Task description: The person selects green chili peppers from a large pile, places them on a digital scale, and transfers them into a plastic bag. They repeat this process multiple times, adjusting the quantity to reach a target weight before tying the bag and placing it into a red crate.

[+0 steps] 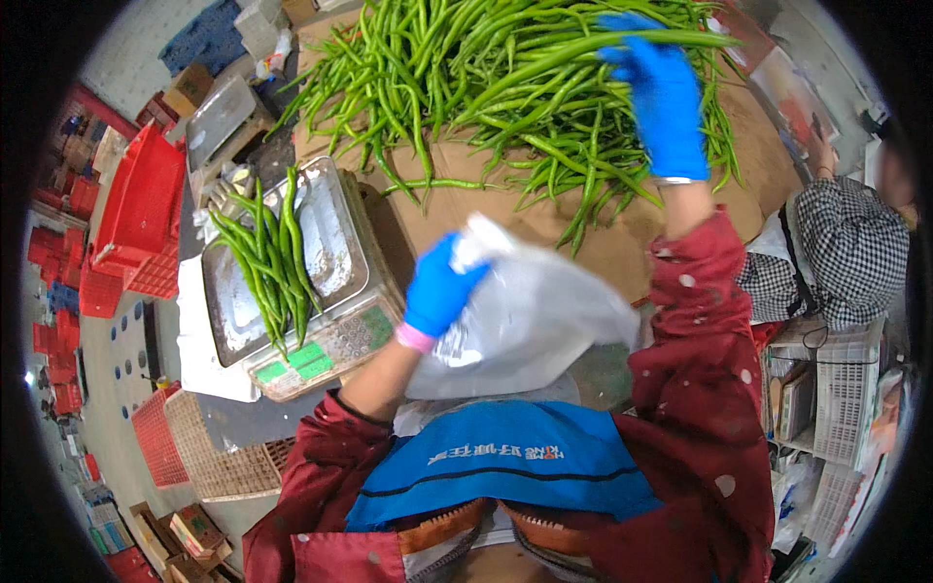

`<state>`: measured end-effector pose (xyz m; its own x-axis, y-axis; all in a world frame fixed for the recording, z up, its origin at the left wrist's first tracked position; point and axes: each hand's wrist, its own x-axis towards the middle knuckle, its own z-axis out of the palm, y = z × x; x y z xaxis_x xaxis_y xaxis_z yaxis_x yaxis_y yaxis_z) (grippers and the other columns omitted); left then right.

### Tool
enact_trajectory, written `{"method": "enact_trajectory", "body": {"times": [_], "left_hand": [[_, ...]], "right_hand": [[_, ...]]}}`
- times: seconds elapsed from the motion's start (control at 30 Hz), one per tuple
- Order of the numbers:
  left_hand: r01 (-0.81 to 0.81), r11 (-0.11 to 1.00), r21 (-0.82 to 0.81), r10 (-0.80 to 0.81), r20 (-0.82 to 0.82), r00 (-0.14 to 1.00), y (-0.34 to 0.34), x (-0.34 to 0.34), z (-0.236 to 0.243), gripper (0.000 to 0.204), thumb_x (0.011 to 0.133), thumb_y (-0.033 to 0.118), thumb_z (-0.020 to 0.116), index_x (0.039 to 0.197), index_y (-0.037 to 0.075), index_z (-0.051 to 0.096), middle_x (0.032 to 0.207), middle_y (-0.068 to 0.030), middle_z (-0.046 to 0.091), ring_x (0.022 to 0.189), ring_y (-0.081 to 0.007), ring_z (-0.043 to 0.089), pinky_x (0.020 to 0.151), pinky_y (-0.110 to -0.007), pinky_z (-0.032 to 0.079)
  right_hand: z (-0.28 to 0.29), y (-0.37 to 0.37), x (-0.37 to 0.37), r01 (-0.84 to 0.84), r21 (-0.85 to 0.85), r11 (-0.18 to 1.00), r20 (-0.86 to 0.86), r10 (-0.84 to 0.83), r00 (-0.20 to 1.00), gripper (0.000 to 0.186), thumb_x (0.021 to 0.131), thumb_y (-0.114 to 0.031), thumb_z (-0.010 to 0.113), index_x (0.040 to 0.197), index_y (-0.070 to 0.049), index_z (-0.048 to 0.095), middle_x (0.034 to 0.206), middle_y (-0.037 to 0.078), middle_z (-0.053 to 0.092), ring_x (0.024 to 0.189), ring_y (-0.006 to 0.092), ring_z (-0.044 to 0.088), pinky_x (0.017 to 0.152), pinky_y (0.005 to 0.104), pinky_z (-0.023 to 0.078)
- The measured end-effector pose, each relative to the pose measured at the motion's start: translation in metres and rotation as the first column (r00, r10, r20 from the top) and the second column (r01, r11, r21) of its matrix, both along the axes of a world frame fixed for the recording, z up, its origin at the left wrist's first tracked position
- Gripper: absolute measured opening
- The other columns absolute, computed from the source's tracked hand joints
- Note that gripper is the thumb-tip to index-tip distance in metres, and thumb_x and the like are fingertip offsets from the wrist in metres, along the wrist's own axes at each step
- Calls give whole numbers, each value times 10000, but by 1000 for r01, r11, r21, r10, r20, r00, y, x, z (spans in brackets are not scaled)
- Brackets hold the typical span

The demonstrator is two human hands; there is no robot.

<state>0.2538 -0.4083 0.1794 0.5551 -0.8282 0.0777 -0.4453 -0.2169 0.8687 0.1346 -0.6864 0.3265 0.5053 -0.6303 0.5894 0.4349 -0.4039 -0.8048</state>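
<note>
**Left hand [445,287] pinches the bag [530,321]; right hand [669,102] is at the pepper pile [457,73]**

From my end of the feed, I have both hands in view, each in a blue glove. The left is closed on the bunched upper edge of the whitish, translucent plastic bag, its fingers curled into the film. The bag spreads to the right from that grip, in front of the wearer's blue apron [505,452]. I cannot make out whether anything is inside it.

The right hand reaches out to the far right part of the pile, its fingers spread somewhat and blurred. One long green pepper [680,39] runs across those fingers; I cannot tell whether they are gripping it or only touching it.

The heap of slender green peppers covers the far side of the counter, on a brown covering [632,243]. To the left of the left hand I see a weighing scale [340,350] with a metal tray [335,223], and a smaller bunch of peppers [267,262] lies on that tray, tips over its near edge. At the right, beyond the right forearm, I see another person's checked sleeve [850,248].
</note>
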Motion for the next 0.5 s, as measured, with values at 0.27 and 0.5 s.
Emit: {"method": "enact_trajectory", "body": {"times": [0.27,0.5], "left_hand": [[-418,907,50,396,-434,809,-52,75,-63,532,717,158,755,1170,-47,567,1077,-183,642,902,-291,636,826,-367,506],[-236,916,-324,383,534,754,-23,33,-33,637,790,238,734,1314,1,460,1294,-232,488,1156,-382,510,958,-419,423]], "right_hand": [[61,20,-119,287,-58,956,170,-274,947,309,923,-97,530,1209,21,547,1196,145,611,889,168,649,723,239,495],[-7,72,-66,-163,397,903,67,149,987,303,901,-57,547,1199,0,539,1196,189,598,913,198,639,770,269,511]]}}
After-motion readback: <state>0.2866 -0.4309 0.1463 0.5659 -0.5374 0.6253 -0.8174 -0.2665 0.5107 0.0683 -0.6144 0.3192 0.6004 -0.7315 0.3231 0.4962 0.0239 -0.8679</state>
